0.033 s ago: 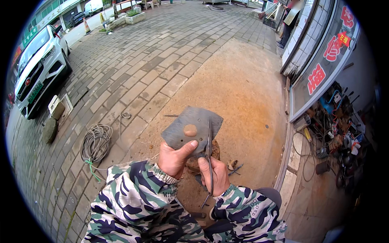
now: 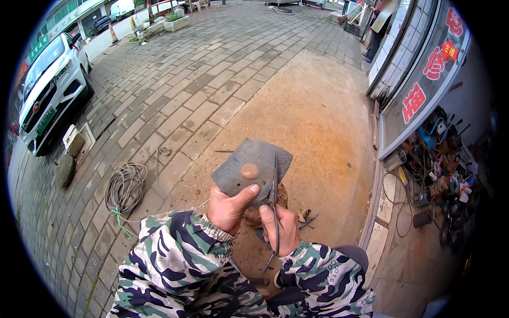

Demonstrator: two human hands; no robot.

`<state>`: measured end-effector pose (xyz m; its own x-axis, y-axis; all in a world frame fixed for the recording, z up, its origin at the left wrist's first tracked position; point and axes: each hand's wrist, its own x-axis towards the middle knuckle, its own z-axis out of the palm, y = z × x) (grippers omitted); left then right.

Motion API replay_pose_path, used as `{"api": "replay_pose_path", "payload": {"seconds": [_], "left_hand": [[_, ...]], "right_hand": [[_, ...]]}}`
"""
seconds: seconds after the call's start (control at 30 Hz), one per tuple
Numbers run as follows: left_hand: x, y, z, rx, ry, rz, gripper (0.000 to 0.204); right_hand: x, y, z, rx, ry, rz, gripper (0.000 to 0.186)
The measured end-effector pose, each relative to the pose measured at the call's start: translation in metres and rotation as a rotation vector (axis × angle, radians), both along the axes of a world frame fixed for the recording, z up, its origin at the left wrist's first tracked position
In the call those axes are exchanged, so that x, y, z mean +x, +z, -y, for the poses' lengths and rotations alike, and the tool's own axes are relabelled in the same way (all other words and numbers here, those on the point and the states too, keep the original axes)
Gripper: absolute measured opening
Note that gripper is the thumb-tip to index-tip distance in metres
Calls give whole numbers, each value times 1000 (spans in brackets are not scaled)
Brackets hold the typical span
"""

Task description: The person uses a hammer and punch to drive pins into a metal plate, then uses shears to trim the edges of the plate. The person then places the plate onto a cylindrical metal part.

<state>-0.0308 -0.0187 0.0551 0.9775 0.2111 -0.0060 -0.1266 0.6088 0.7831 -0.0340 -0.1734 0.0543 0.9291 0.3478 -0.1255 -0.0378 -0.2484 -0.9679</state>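
Note:
My left hand (image 2: 229, 208) grips the lower left edge of a thin dark grey sheet (image 2: 236, 161), thumb on top. The sheet has one large round hole and several small ones; whether it is rubber or metal I cannot tell. My right hand (image 2: 282, 228) is closed around dark metal shears (image 2: 275, 185). Their narrow blades point away from me and lie along the sheet's right part. Fingers hide part of the handles. Beneath the hands, a rusty brown block or stump (image 2: 281, 199) is partly covered.
Dark scraps (image 2: 308, 221) lie on the ground right of the stump. A coiled rope or hose (image 2: 125, 186) rests on the paving to the left. A white car (image 2: 53, 87) stands far left. Tools and parts clutter the doorway (image 2: 437, 169) at right. A person (image 2: 377, 32) stands far right.

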Motion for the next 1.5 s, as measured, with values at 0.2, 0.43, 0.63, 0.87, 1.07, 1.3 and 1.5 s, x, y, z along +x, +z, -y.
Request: {"api": "replay_pose_path", "payload": {"seconds": [0.2,0.43,0.63,0.87,1.07,1.3,1.5], "left_hand": [[0,-2,2,57,-29,15,33],[0,2,3,22,-19,4,30],[1,-2,0,38,-35,6,30],[0,2,-5,42,-45,-33,32],[2,-1,-6,61,-71,-26,32],[1,5,-15,77,-118,-54,32],[1,3,-23,111,-130,-84,35]], "right_hand": [[2,-5,2,51,-22,-15,50],[1,1,3,41,-18,-25,51],[0,5,3,8,-15,9,50],[-1,11,3,-16,-18,5,47],[-1,8,7,-48,-24,31,47],[-3,9,9,-68,-25,29,47],[-4,5,10,-74,-19,77,48]]}}
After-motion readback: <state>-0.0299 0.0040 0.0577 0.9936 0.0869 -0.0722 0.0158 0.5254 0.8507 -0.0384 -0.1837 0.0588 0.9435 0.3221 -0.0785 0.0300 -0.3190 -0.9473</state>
